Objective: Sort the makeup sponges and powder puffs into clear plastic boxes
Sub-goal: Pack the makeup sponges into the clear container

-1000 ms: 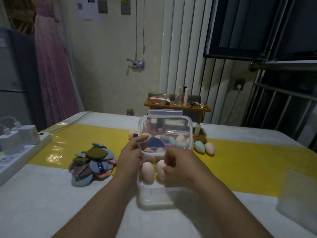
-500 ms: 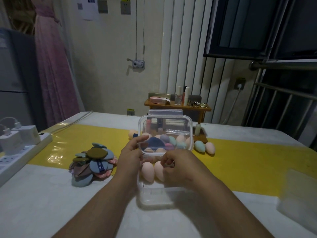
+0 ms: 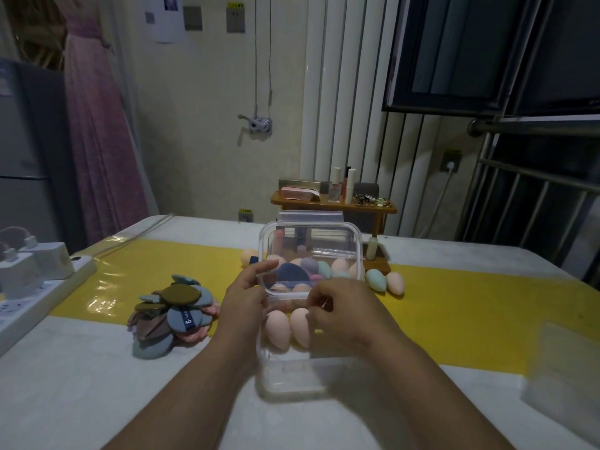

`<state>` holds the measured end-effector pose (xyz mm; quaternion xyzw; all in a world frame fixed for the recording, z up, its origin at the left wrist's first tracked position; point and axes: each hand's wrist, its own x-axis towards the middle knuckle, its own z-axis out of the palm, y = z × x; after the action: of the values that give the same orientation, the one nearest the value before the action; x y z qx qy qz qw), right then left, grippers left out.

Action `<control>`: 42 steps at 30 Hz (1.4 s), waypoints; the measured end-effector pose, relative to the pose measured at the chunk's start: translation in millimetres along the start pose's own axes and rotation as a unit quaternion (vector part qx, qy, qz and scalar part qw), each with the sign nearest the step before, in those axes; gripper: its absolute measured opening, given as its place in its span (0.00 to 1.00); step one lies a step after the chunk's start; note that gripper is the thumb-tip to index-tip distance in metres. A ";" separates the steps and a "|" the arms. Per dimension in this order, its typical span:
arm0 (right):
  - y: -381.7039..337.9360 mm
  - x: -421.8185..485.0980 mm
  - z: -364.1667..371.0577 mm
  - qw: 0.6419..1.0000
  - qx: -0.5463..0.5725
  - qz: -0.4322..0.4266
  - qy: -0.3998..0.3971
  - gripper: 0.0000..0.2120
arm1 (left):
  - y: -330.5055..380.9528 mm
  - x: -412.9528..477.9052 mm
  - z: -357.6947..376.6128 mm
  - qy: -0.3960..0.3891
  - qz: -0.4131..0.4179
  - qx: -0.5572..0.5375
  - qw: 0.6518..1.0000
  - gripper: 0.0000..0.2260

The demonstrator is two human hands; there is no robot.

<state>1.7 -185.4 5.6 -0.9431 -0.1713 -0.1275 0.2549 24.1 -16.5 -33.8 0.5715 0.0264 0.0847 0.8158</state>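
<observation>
Your right hand (image 3: 347, 306) edged slightly left, grip unclear; your left hand (image 3: 245, 297) pinched one edge of the likely slick, light clear plastic lid (image 3: 311, 241).

Dim indoor light, glare on yellow strip (image 3: 107, 287), edges warped.

In the middle of the frame the right hand (image 3: 344, 310) has moved a little to the left and up. Its curled fingertips (image 3: 313, 295) are now at the lower edge of the raised clear plastic lid (image 3: 310, 241). The second pale pink egg-shaped sponge (image 3: 300, 326) below them shows more.
</observation>
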 end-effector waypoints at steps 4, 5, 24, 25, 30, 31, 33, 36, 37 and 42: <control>10.1 -0.4 -4.4 0.993 0.037 -0.009 0.109 0.05 | 1.9 -0.2 0.6 0.003 0.000 0.001 1.000 0.29; 13.6 -0.7 -5.8 0.990 0.041 -0.007 0.137 0.06 | 2.8 -0.4 0.9 0.005 -0.001 -0.002 1.000 0.30; 104.7 3.8 2.2 0.948 -0.038 0.312 0.053 0.29 | 11.6 -7.7 3.5 0.019 0.001 -0.016 1.000 0.28; 105.0 4.1 3.0 0.948 -0.041 0.315 0.037 0.31 | 11.9 -7.9 3.6 0.020 0.001 -0.016 1.000 0.28; 106.1 4.9 6.2 0.941 -0.057 0.333 0.001 0.32 | 12.4 -10.1 5.0 0.019 -0.006 -0.016 1.000 0.28; 106.1 5.1 6.7 0.938 -0.065 0.339 -0.006 0.32 | 12.7 -10.9 5.0 0.018 -0.008 -0.018 1.000 0.28; 105.6 5.6 7.1 0.934 -0.075 0.348 -0.011 0.31 | 13.2 -12.1 4.4 0.016 -0.009 -0.017 1.000 0.28; 105.1 6.7 6.8 0.931 -0.081 0.357 -0.005 0.32 | 12.9 -11.9 4.2 0.017 -0.005 -0.008 1.000 0.27; 104.7 7.4 6.7 0.929 -0.082 0.360 -0.003 0.32 | 12.6 -11.3 4.2 0.018 -0.003 -0.008 1.000 0.27; 102.4 13.5 7.2 0.917 -0.109 0.384 -0.005 0.31 | 9.8 -9.4 2.5 0.020 -0.004 -0.005 1.000 0.27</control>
<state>54.8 -261.2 -40.8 -0.9588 0.2180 -0.0330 0.1789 14.1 -17.1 -24.3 0.5656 0.0444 0.0928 0.8182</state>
